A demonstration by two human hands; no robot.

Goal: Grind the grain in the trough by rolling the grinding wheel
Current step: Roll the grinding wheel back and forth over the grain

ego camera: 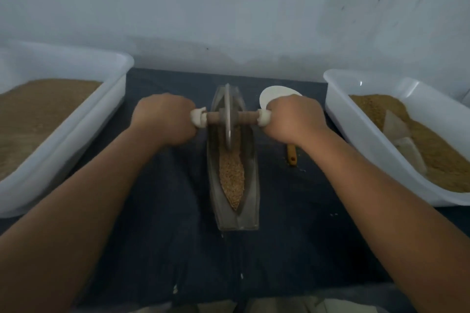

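Note:
A narrow boat-shaped metal trough (pixel 250 185) lies lengthwise on the dark cloth, with brown grain (pixel 232 175) along its groove. A thin metal grinding wheel (pixel 228 114) stands upright in the far half of the trough, on a wooden axle (pixel 248 117) with white-wrapped ends. My left hand (pixel 162 119) grips the left end of the axle and my right hand (pixel 296 119) grips the right end. Both sets of fingers are curled round the handles.
A white tub (pixel 76 119) of fine brown meal stands at the left; another white tub (pixel 356 129) of grain with a clear scoop (pixel 396 134) stands at the right. A white dish (pixel 273 95) and a small wooden stick (pixel 292 156) lie right of the trough. A pale wall rises behind.

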